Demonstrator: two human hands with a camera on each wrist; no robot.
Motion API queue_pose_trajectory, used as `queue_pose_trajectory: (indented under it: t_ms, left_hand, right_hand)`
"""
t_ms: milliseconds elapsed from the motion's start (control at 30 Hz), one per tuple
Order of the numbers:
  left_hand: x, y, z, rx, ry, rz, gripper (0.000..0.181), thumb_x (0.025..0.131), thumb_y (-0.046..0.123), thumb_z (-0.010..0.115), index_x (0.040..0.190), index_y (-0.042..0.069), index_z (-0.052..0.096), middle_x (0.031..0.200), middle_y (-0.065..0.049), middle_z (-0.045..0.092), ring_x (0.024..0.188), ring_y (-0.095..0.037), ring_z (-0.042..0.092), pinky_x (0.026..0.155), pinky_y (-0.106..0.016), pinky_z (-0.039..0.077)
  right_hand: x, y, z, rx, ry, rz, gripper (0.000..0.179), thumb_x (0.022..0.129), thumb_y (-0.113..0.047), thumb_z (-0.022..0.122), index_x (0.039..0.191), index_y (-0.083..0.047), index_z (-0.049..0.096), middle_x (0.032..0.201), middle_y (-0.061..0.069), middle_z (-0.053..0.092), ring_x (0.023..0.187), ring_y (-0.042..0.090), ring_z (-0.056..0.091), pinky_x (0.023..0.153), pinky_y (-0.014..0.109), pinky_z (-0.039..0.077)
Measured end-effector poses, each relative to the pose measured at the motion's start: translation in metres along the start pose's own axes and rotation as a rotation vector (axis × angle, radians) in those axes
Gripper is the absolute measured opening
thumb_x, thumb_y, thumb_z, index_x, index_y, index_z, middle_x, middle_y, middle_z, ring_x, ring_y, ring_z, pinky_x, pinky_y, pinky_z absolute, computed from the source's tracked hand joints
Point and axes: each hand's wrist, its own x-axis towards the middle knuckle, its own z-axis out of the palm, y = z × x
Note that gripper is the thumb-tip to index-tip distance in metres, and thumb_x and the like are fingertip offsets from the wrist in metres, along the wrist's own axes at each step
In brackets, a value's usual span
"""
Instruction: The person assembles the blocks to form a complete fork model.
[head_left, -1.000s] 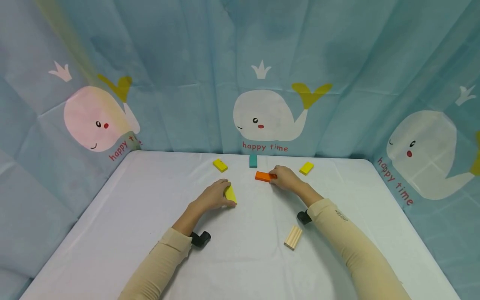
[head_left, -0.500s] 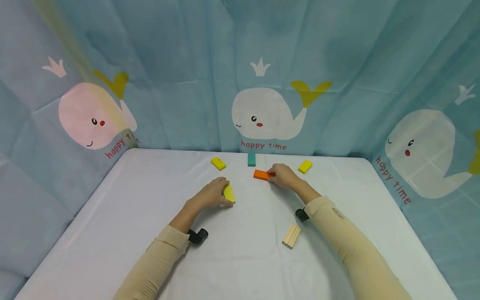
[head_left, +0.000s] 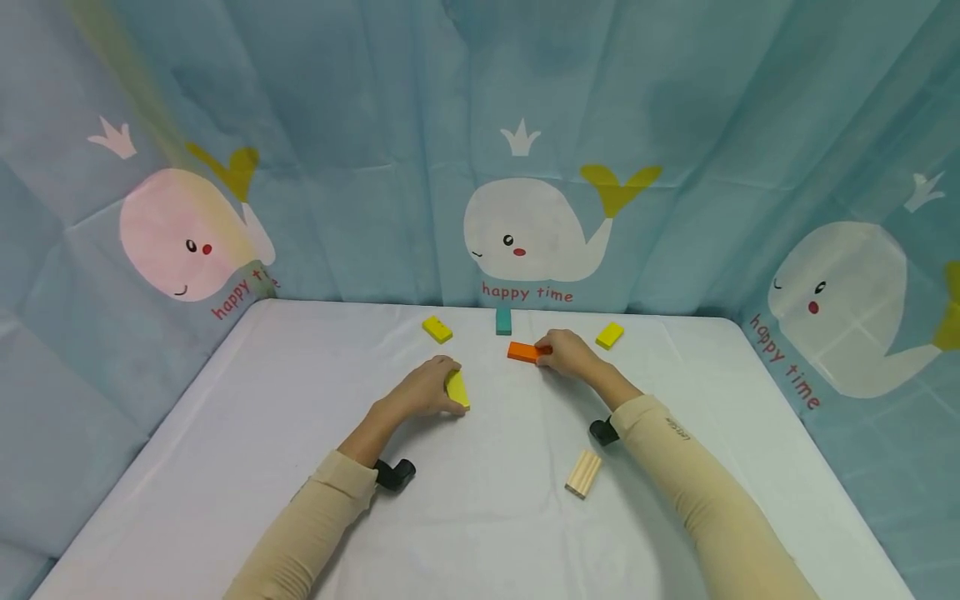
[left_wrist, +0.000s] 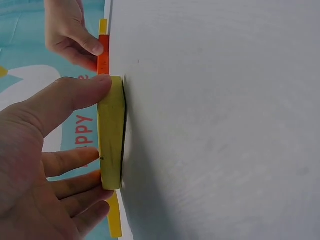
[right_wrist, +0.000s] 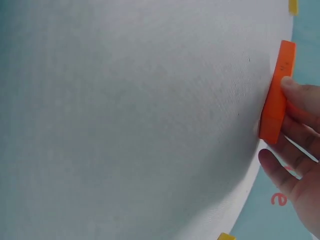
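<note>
Near the middle of the table, my left hand (head_left: 422,390) holds a yellow block (head_left: 457,391) between thumb and fingers. In the left wrist view the thumb lies at one end of this yellow block (left_wrist: 112,135) and fingertips are at the other. Farther back and to the right, my right hand (head_left: 567,355) pinches the right end of a flat orange block (head_left: 522,352). Its thumb presses on a long face of the orange block (right_wrist: 275,100) in the right wrist view, with fingers partly hidden behind.
Toward the back of the white table (head_left: 315,375) lie a yellow block (head_left: 437,328), a teal block (head_left: 503,321) and another yellow block (head_left: 610,335). A grooved plain-wood piece (head_left: 583,473) lies nearer, left of the right forearm. A blue whale-print curtain (head_left: 360,225) surrounds the table.
</note>
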Motion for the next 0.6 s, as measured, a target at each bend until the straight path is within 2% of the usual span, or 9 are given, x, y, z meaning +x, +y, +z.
queue_pose_trajectory:
  t_ms: [300,600]
  left_hand:
    - [0.000,0.003,0.003,-0.006,0.008,0.012,0.079,0.075,0.038,0.083,0.140,0.007,0.049,0.148,-0.012,0.045,0.131,-0.027,0.047,0.113,-0.043,0.039]
    - [0.002,0.013,0.005,-0.018,-0.002,0.045,0.080,0.075,0.040,0.083,0.140,0.008,0.049,0.149,-0.012,0.043,0.136,-0.029,0.043,0.114,-0.046,0.036]
  right_hand:
    - [0.001,0.003,0.000,0.027,0.001,0.003,0.039,0.093,-0.019,0.067,0.127,-0.001,0.063,0.123,0.016,0.065,0.111,0.029,0.057,0.106,0.045,0.045]
    - [0.001,0.001,0.001,0.037,0.000,0.011,0.040,0.093,-0.019,0.067,0.128,-0.002,0.062,0.123,0.015,0.065,0.110,0.028,0.057,0.106,0.044,0.046]
